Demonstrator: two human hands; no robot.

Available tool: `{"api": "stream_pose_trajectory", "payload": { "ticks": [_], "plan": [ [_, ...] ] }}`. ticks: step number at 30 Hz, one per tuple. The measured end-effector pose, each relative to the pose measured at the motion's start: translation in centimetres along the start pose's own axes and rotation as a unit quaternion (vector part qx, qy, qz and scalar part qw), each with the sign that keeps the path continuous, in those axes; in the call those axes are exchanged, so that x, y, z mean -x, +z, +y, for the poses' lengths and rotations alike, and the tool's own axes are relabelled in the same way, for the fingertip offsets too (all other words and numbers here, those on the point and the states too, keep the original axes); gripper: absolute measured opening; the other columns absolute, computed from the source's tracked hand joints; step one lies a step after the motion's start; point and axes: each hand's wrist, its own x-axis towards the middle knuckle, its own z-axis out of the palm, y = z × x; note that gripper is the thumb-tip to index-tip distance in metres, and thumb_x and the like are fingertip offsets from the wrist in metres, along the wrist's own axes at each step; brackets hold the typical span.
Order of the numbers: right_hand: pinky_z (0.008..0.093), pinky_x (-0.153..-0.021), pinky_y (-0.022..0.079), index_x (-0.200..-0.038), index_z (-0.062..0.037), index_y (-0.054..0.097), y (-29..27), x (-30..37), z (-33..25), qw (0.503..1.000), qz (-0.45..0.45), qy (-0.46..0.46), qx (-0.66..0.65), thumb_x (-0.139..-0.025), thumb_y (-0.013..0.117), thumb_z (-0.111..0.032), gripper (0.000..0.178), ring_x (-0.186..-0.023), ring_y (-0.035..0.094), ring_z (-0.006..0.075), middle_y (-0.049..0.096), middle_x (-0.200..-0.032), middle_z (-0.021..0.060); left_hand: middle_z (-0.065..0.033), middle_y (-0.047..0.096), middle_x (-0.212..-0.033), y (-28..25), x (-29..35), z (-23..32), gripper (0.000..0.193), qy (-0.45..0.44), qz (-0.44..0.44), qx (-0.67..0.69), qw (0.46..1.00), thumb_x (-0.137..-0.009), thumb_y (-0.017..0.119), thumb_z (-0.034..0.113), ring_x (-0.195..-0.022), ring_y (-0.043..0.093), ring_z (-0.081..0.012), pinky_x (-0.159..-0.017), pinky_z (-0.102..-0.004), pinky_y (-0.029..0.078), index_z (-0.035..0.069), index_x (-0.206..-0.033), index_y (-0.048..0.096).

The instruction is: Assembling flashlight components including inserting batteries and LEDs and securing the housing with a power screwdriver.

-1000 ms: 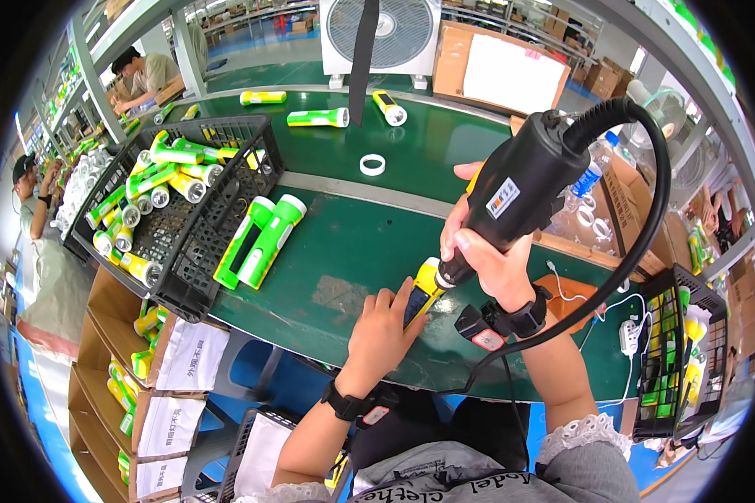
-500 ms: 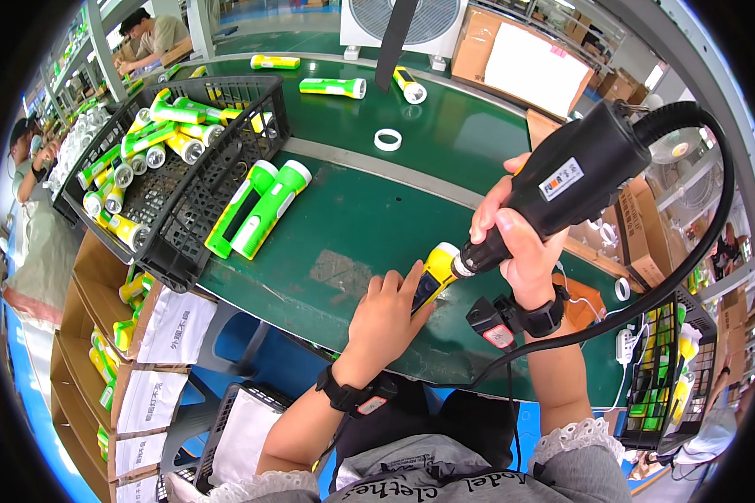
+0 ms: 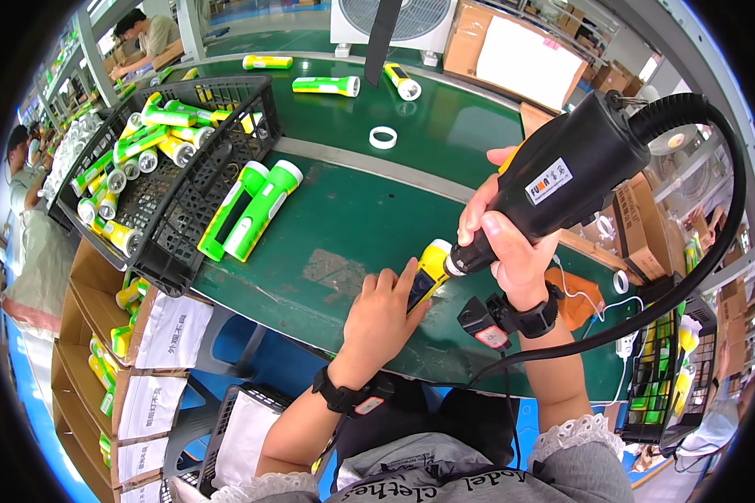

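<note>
My left hand is closed round a yellow flashlight with a dark panel on its side, holding it against the green worktable. A black electric screwdriver is gripped in my right hand, tilted so its nose meets the head end of that flashlight. The tip and whatever it touches are hidden. Left of my hands, two green flashlights lie side by side. Beyond the hands, a white ring rests on the table.
A black crate of green and yellow flashlights stands at left, above cardboard bins. Several flashlights lie along the far side. The tool's thick cable loops down at right, near another crate. Co-workers sit at far left.
The whole view has shifted slightly. The screwdriver's body has moved a little to the left, its nose still at the flashlight. Both hands keep their grip.
</note>
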Motion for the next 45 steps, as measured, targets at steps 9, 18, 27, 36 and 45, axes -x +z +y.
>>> {"api": "stream_pose_trajectory", "payload": {
  "ticks": [9, 18, 27, 36, 45],
  "plan": [
    [0.028, -0.052, 0.045, -0.112, 0.0031, 0.035, -0.3, 0.4, -0.3, 0.998, 0.028, 0.009, 0.052, -0.074, 0.055, -0.009, 0.045, -0.055, 0.051, 0.0172, 0.051, -0.068, 0.0111, -0.0135, 0.051, -0.087, -0.2, -0.1, 0.0, 0.057, -0.001, 0.003, 0.014, 1.0, -0.075, 0.064, 0.027, -0.077, 0.051, -0.0292, -0.067, -0.0374, 0.046, 0.002, -0.123, 0.044],
    [0.0278, -0.052, 0.045, -0.118, 0.0033, 0.03, -0.6, 1.1, -0.6, 0.998, 0.037, -0.013, 0.055, -0.075, 0.054, -0.014, 0.052, -0.054, 0.05, 0.017, 0.049, -0.067, 0.0101, -0.0131, 0.051, -0.085, -0.1, 0.0, -0.2, 0.057, 0.006, 0.017, 0.02, 1.0, -0.074, 0.065, 0.027, -0.074, 0.051, -0.0294, -0.064, -0.0379, 0.045, 0.003, -0.123, 0.045],
    [0.0278, -0.051, 0.045, -0.115, 0.0034, 0.033, -0.4, 1.4, -0.4, 0.996, 0.056, -0.02, 0.059, -0.075, 0.052, -0.012, 0.047, -0.054, 0.05, 0.017, 0.048, -0.067, 0.0103, -0.0137, 0.05, -0.086, 0.1, 0.0, -0.3, 0.058, -0.004, 0.003, 0.027, 1.0, -0.075, 0.065, 0.025, -0.075, 0.051, -0.0302, -0.066, -0.0389, 0.045, 0.003, -0.124, 0.043],
    [0.0283, -0.053, 0.045, -0.113, 0.0016, 0.035, -0.3, 1.1, -0.3, 0.998, 0.053, -0.007, 0.044, -0.078, 0.051, -0.01, 0.041, -0.056, 0.051, 0.0172, 0.049, -0.069, 0.0103, -0.0139, 0.05, -0.09, -0.2, -0.1, -0.4, 0.061, -0.015, -0.015, 0.016, 1.0, -0.073, 0.066, 0.025, -0.079, 0.052, -0.0309, -0.069, -0.0388, 0.046, 0.004, -0.125, 0.041],
    [0.0302, -0.056, 0.044, -0.129, 0.0014, 0.021, -0.8, -1.5, -6.9, 0.989, 0.015, -0.12, -0.086, -0.076, 0.061, -0.021, 0.069, -0.055, 0.051, 0.0164, 0.049, -0.065, 0.0067, -0.0135, 0.051, -0.095, 0.7, 0.1, -0.1, 0.071, -0.033, -0.037, -0.068, 0.996, -0.069, 0.068, 0.025, -0.084, 0.056, -0.0299, -0.07, -0.0366, 0.051, 0.007, -0.129, 0.035]
  ]
}}
